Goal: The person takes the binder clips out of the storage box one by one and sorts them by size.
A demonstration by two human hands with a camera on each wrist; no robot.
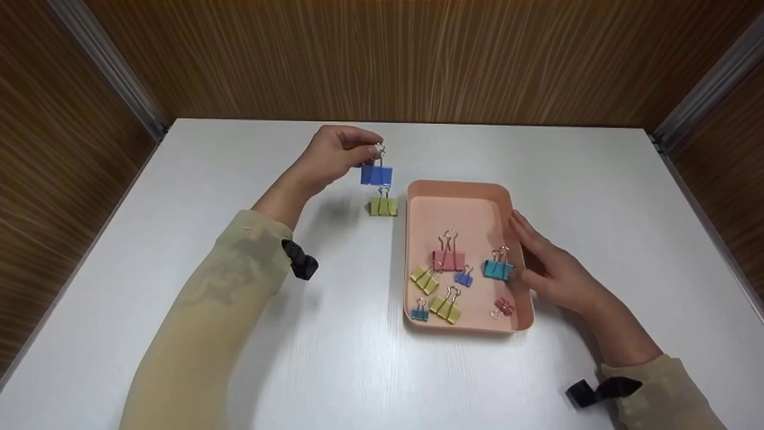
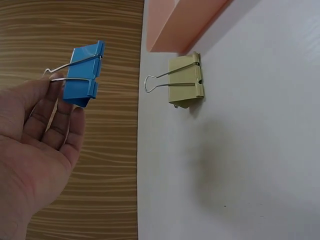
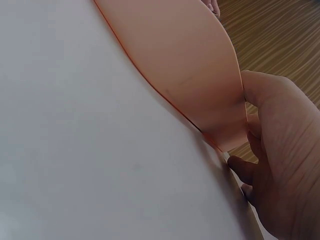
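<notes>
My left hand [image 1: 375, 149] is raised over the white table and pinches the wire handle of a blue binder clip [image 1: 376, 174], which hangs free below the fingers. The left wrist view shows the same blue binder clip [image 2: 82, 75] at the tips of the left hand [image 2: 55, 85]. Just under it a yellow-green clip [image 1: 384, 206] lies on the table, beside the far left corner of a pink tray [image 1: 459, 188]. My right hand [image 1: 537, 263] rests with straight fingers against the tray's right wall. From the right wrist view, the right hand [image 3: 275, 160] touches the pink tray [image 3: 190, 60] from outside.
Several coloured clips lie in the tray, among them a red one [image 1: 447, 260], a teal one [image 1: 498, 270] and a yellow one [image 1: 446, 309]. The yellow-green clip [image 2: 186, 80] sits close to the tray's corner [image 2: 185, 20]. Wood-grain walls enclose the white table [image 1: 358, 370] on three sides.
</notes>
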